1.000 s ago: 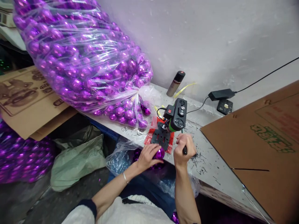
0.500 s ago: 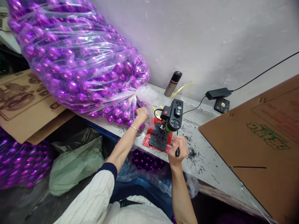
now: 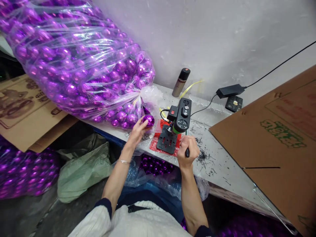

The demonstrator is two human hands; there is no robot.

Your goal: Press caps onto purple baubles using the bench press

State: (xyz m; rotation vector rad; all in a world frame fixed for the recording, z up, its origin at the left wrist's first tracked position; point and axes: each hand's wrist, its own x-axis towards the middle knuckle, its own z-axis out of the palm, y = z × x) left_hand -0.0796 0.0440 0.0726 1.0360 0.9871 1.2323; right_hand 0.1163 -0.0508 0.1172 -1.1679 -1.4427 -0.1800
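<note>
My left hand (image 3: pixel 137 131) holds a shiny purple faceted ball (image 3: pixel 148 121) in its fingertips, at the torn-open side of a big clear plastic bag (image 3: pixel 81 62) full of such balls. My right hand (image 3: pixel 188 148) is closed around a black-handled tool (image 3: pixel 187 152); a thin metal rod shows just above the fist, and its far end is hidden. Between the hands stands a small black device (image 3: pixel 183 115) with round vents and a red switch. Its slotted black base plate (image 3: pixel 166 140) lies on a red plastic sheet (image 3: pixel 154 144).
A spray can (image 3: pixel 181 82) stands by the wall. A black power adapter (image 3: pixel 230 91) feeds the device by cable. Black bits (image 3: pixel 203 156) litter the white table (image 3: pixel 222 177). Cardboard boxes (image 3: pixel 278 141) flank both sides. More purple balls (image 3: pixel 156 164) lie below the table edge.
My left hand has drawn back from the bag toward me, and a purple ball now shows in its fingers. My right hand keeps its grip in nearly the same place.
</note>
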